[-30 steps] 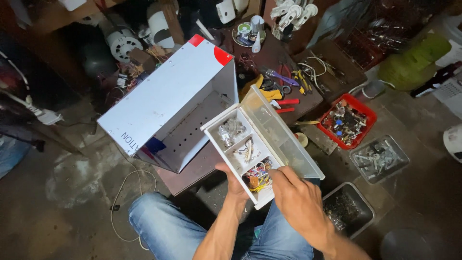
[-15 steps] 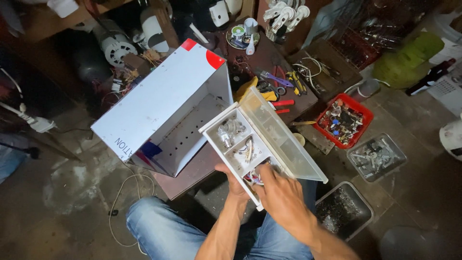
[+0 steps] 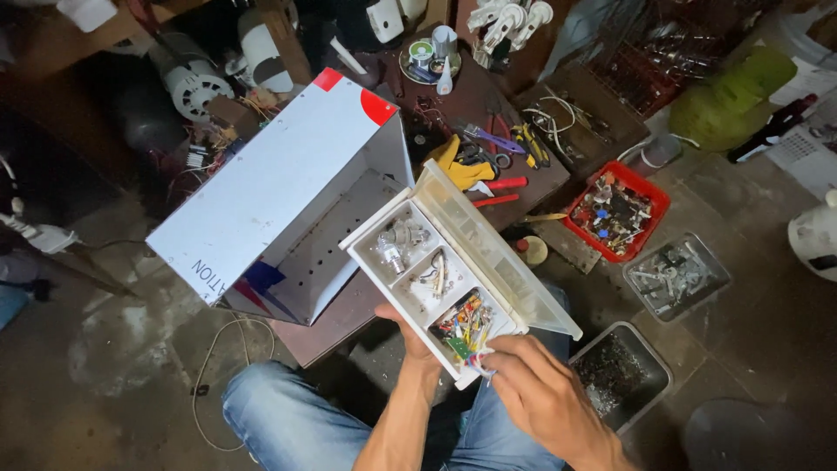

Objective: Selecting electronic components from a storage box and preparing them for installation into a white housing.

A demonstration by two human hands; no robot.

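A big white cardboard box (image 3: 288, 187) with red and blue marks lies on its side on the dark, cluttered work surface (image 3: 453, 113), its open mouth facing near and right. Just right of it the person holds a white compartmented parts organizer (image 3: 436, 279) with its clear hinged lid (image 3: 497, 249) swung open to the right. Further right, on the floor, stand a red tray (image 3: 621, 209) of small parts and a clear tray (image 3: 676, 275) of metal bits. Pliers and cutters (image 3: 497, 144) lie on the surface beyond the organizer.

The left hand (image 3: 414, 340) is clamped under the organizer's near edge, carrying it above the lap. The right hand (image 3: 532, 397) has its fingertips pinched together in the nearest compartment, among small coloured components (image 3: 462, 324); whether they have gripped a piece cannot be told.

The step looks like picking a small part out of that compartment. Next would come a fine pinch and a lift while the left hand keeps the organizer level.
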